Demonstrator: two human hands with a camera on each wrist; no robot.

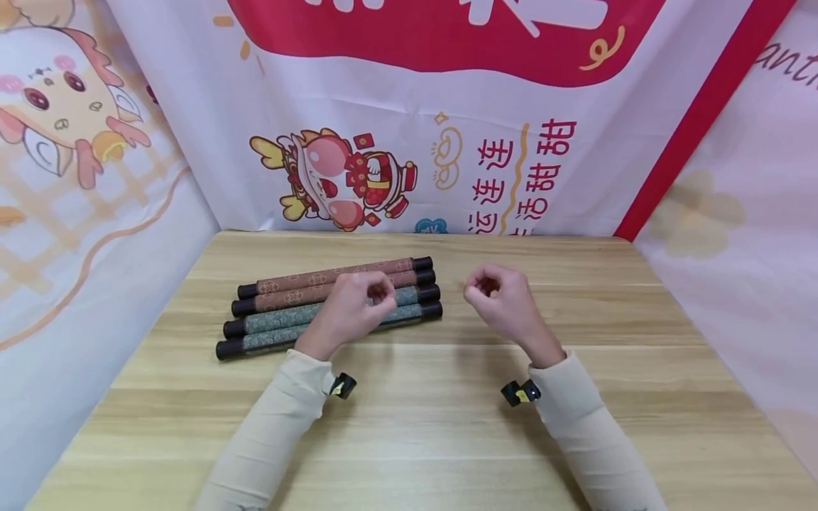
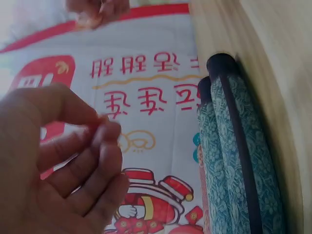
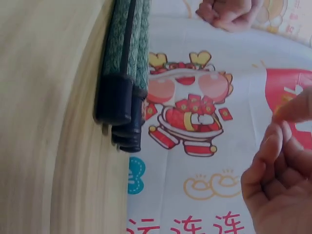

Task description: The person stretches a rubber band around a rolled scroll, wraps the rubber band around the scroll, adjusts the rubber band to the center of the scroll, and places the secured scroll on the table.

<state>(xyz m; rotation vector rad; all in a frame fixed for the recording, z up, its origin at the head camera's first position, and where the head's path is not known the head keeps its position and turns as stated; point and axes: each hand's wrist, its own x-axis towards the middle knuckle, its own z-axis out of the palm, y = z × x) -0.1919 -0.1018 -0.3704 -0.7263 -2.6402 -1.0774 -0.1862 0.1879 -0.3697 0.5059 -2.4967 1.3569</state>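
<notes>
Two reddish-brown scrolls (image 1: 287, 296) and two teal scrolls (image 1: 275, 336) lie side by side on the table's left half, each with black end knobs. In the head view my left hand (image 1: 351, 309) is over the scrolls and hides part of them. Its thumb and fingertips meet in a ring with nothing seen between them; the left wrist view shows it apart from the teal scrolls (image 2: 243, 151). My right hand (image 1: 505, 301) is raised to the right of the scroll ends, thumb and fingertips also together, holding nothing visible. The black knobs (image 3: 113, 100) appear beside it in the right wrist view.
The wooden table (image 1: 434, 426) reaches back to a printed cloth (image 1: 383, 85) that hangs along its rear edge. More patterned cloth hangs at the left (image 1: 77, 234) and right (image 1: 722, 234) sides. Small black devices are strapped at both wrists.
</notes>
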